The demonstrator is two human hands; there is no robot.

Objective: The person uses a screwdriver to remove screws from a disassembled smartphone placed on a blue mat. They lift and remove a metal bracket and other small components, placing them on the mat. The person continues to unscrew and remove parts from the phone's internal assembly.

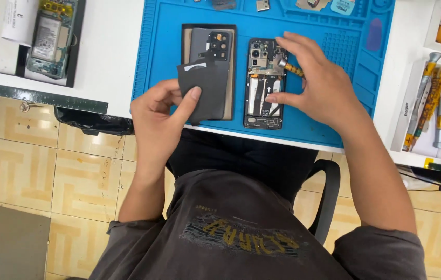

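The opened phone [264, 83] lies face down on the blue work mat [334, 46], near the mat's near edge, with its board and cable showing. The right hand [316, 83] is closed on a small screwdriver [289, 66] with a yellow shaft, its tip resting at the upper right of the phone's inner frame, while the thumb braces against the phone's right side. The left hand [161, 116] pinches a thin dark sheet [205, 91] between thumb and fingers, lifted just above the grey back cover [215, 46], which lies to the left of the phone. To do this well, I judge the driver should stand straight over the screw head, with light downward pressure so the tip does not slip onto the board, and the bracing thumb should stay put. The dark sheet is best kept away from the open phone. More drivers [430, 101] sit in a white tray [404, 140] at the far right
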